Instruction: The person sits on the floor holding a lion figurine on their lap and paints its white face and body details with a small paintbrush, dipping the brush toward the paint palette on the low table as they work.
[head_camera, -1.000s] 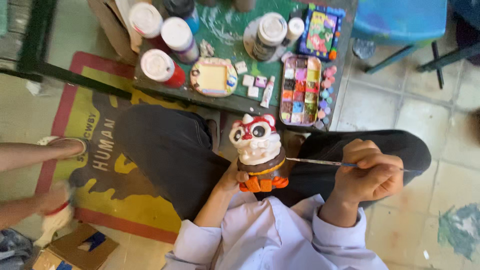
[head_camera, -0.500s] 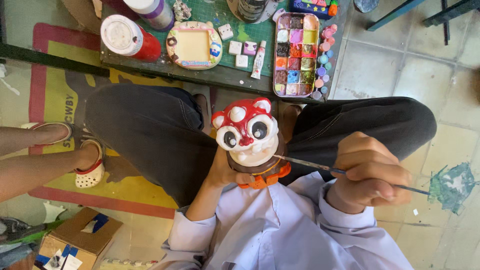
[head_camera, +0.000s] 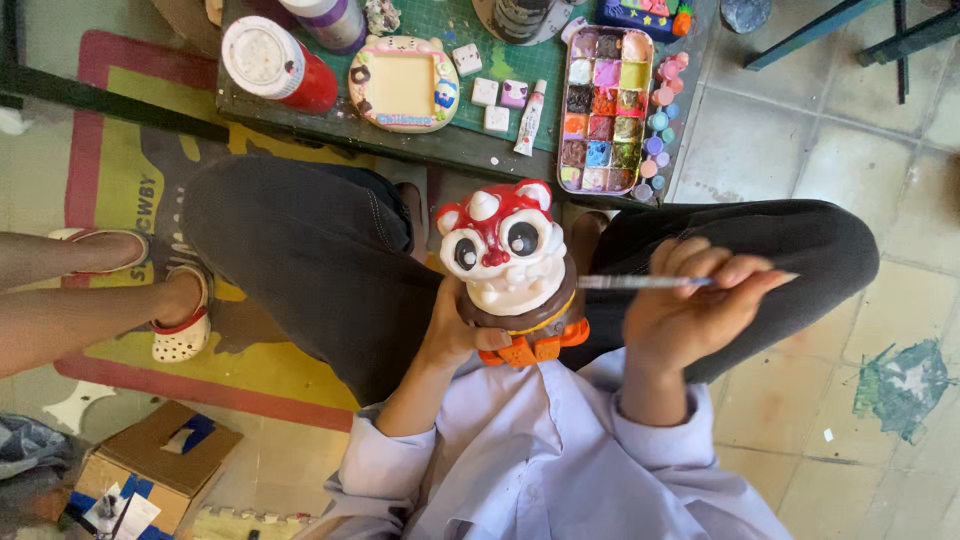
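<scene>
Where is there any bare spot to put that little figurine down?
The tiled floor right of the paint palette lies bare, up to the green paint stain. The low table is crowded: red jar, square frame, small blocks, paint tube. The left hand holds the figurine; the right hand holds the brush.

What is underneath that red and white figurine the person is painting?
The left hand cups the figurine from below, with dark trousers and a pale shirt beneath. The figurine's underside and the palm are hidden.
</scene>
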